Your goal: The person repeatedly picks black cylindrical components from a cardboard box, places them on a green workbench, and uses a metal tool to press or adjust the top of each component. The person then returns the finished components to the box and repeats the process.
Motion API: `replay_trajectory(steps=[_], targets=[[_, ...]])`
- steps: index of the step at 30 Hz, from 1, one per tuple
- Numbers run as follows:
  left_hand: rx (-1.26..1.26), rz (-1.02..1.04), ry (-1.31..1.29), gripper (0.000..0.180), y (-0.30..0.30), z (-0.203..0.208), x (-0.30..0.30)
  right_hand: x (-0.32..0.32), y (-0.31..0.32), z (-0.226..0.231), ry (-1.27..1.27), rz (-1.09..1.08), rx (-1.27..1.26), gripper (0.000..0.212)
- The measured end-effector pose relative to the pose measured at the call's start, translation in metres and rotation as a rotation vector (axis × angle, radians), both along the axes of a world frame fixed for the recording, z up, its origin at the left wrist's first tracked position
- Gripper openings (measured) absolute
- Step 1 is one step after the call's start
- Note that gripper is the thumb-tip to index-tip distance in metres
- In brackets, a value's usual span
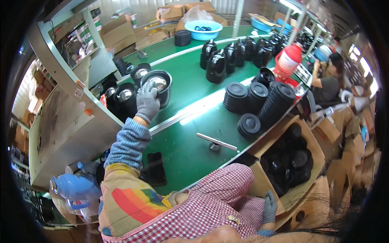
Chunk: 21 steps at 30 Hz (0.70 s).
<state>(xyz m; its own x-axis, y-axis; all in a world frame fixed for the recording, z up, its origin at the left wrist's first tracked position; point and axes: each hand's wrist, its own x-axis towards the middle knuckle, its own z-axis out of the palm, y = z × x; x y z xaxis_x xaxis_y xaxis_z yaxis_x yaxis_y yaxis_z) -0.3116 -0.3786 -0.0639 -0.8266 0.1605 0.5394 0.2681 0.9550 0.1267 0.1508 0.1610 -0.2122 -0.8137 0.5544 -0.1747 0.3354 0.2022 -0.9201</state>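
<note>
Head view: left hand (pixel 148 101) grips the rim of a black silver-lined container (pixel 163 90) at green desk (pixel 184 91) left, best kept level, clear of neighbours; right hand (pixel 269 208) looks empty, fingers loose.

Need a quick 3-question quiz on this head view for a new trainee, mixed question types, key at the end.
1. What is the left hand touching?
2. True or false: both hands are bare.
3. Fill in the blank: black parts lie in the open ___ beside the right hand.

Key
1. A black container with a shiny inside; the fingers are at its rim.
2. False: both wear grey gloves.
3. Cardboard box.
</note>
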Motion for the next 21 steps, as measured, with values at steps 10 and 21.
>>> replay_trajectory(steps=[10,21], targets=[[0.232,-1.169,-0.213,0.035,0.198,0.092,0.19,-0.019,-0.033,0.169,0.384,0.178,0.454,0.038],[-0.231,-1.499,-0.452,0.03,0.298,0.019,0.35,0.037,-0.043,0.109,0.266,0.141,0.025,0.046]])
